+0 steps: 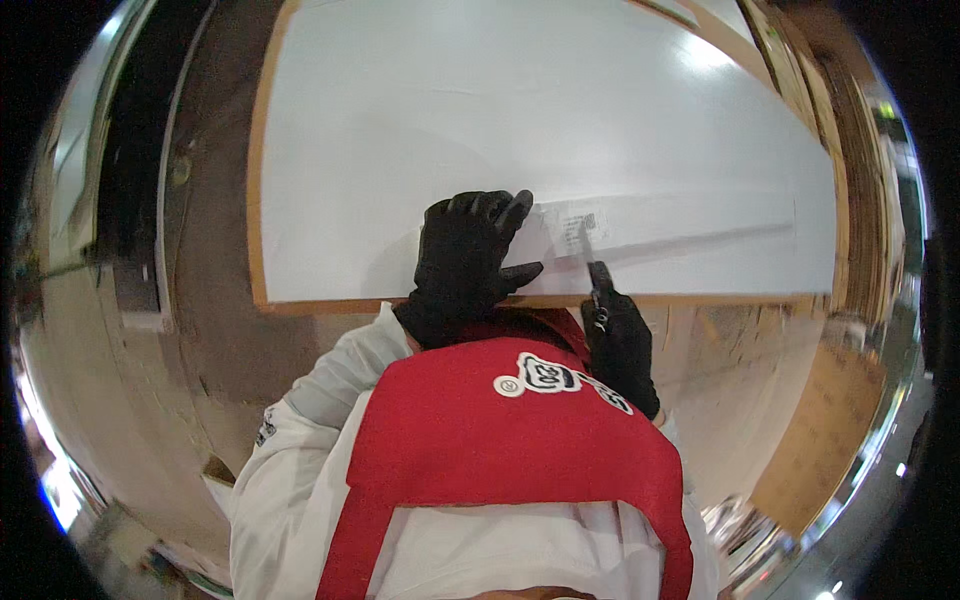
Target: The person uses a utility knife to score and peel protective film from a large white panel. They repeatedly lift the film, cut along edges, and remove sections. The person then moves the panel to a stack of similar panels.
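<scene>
A large white panel [465, 127] with an orange-brown border lies in front of me. My left hand [469, 244], in a black glove, rests on the panel near its front edge, the thumb spread from the fingers. In my black-gloved right hand [621, 337] is a knife [598, 289], its blade directed away from me. The blade tip reaches a printed label [581, 231] in a clear plastic strip on the panel. Whether the tip touches the label, I cannot tell. A long grey streak, perhaps a shadow, runs rightwards from there.
Stacked boards [862, 187] stand along the right side. Below them a brown sheet [825, 435] leans near the floor. To the left is a dark panel with a pale edge [169, 150]. My red apron [510, 442] comes close to the panel's front edge.
</scene>
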`<state>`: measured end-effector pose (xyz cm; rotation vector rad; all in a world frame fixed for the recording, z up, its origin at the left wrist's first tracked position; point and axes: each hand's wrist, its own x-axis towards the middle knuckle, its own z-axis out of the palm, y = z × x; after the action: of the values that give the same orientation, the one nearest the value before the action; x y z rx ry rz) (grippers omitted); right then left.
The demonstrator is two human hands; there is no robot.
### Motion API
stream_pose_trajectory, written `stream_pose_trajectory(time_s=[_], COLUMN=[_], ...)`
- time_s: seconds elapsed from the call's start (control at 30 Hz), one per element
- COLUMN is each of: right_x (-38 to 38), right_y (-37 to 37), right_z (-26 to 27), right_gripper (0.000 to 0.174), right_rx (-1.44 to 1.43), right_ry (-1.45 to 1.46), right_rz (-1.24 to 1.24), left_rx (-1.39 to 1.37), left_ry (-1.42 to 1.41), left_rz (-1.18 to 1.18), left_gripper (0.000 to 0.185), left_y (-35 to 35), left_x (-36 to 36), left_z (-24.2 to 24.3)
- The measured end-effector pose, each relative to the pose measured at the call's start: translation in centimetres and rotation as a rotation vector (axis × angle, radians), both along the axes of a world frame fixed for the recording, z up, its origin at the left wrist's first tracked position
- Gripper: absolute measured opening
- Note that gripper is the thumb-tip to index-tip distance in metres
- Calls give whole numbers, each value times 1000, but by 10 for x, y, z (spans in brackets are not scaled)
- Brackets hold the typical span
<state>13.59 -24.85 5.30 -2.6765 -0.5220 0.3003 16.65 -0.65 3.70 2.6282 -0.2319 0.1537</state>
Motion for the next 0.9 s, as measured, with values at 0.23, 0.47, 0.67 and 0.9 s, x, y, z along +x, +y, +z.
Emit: stream_pose_trajectory(time_s=[0.23,0.47,0.67,0.9], right_x=[-32,-31,-23,37], right_y=[47,39,11,-68], right_z=[-7,-9,-16,-9], right_gripper=[63,57,45,43], right_rx=[96,226,123,344], right_ry=[134,56,-156,-1], right_rz=[-107,-245,-286,-651], left_rx=[50,62,68,50], left_ry=[21,7,17,-15], left_rz=[-96,-66,-52,-86], left_gripper=[75,73,74,73], left_y=[-8,-7,-6,-6], left_x=[4,4,5,6], left_z=[3,0,4,2])
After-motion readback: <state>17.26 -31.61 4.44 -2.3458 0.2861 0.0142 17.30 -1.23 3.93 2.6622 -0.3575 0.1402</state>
